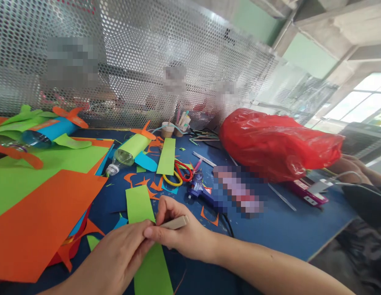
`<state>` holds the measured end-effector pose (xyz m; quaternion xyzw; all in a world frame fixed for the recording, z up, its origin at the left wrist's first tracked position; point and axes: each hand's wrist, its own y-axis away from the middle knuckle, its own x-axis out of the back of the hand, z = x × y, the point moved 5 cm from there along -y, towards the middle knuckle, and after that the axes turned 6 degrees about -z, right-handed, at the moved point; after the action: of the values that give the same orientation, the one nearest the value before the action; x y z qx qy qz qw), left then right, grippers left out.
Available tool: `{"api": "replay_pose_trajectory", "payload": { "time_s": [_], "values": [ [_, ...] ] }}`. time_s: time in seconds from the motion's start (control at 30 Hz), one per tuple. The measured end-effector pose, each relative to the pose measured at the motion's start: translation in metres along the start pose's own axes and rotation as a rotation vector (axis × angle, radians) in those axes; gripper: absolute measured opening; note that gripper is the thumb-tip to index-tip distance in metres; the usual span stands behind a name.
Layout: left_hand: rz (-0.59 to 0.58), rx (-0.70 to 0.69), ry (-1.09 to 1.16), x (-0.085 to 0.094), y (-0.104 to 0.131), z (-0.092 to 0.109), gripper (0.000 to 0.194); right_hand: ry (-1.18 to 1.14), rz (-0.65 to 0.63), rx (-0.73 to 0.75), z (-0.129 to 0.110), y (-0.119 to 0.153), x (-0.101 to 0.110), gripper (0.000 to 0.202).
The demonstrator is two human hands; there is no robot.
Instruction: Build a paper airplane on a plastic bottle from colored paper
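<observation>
My right hand (181,231) pinches a beige, pen-like stick (175,223); its tip is hidden between my hands. Pressed against those fingertips, my left hand (125,241) lies closed across a long light-green paper strip (153,270) and holds it at the middle. The strip runs under both hands, its upper end showing above them. Just beyond are a blue glue gun (198,190), scissors with red and yellow handles (172,178) and a shorter green paper strip (167,155).
Orange (46,221) and green paper sheets (12,188) cover the left side. A paper-wrapped plastic bottle (133,147) and a blue-wrapped one (52,131) lie behind. A red plastic bag (276,143) sits at right. Cups of pens (179,129) stand near the perforated metal screen (141,53).
</observation>
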<state>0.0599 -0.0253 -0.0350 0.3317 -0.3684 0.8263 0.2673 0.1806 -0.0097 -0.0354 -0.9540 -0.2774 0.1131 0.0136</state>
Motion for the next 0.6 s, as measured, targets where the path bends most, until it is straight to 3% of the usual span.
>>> {"api": "replay_pose_trajectory", "payload": {
  "time_s": [0.2,0.3,0.37,0.43,0.53,0.6],
  "values": [
    [-0.060,0.057,0.094,0.002,0.000,-0.001,0.031,-0.025,-0.049,-0.010,0.000,0.000,-0.004,0.041],
    [-0.108,0.153,0.144,0.000,0.002,-0.004,0.025,0.006,-0.047,-0.001,-0.003,0.002,-0.004,0.040],
    [-0.100,0.235,0.177,0.000,0.005,-0.010,0.015,0.058,-0.002,-0.009,-0.003,0.003,0.000,0.037],
    [-0.034,0.288,0.141,0.002,0.010,-0.016,0.023,0.090,0.093,-0.015,-0.003,0.004,0.008,0.034],
    [0.114,0.208,-0.114,0.012,0.017,-0.012,0.028,0.064,0.271,-0.004,-0.002,0.003,0.024,0.029],
    [0.189,0.005,-0.347,0.014,0.023,0.003,0.026,0.015,0.357,0.003,0.000,0.001,0.032,0.028]
  ]
}}
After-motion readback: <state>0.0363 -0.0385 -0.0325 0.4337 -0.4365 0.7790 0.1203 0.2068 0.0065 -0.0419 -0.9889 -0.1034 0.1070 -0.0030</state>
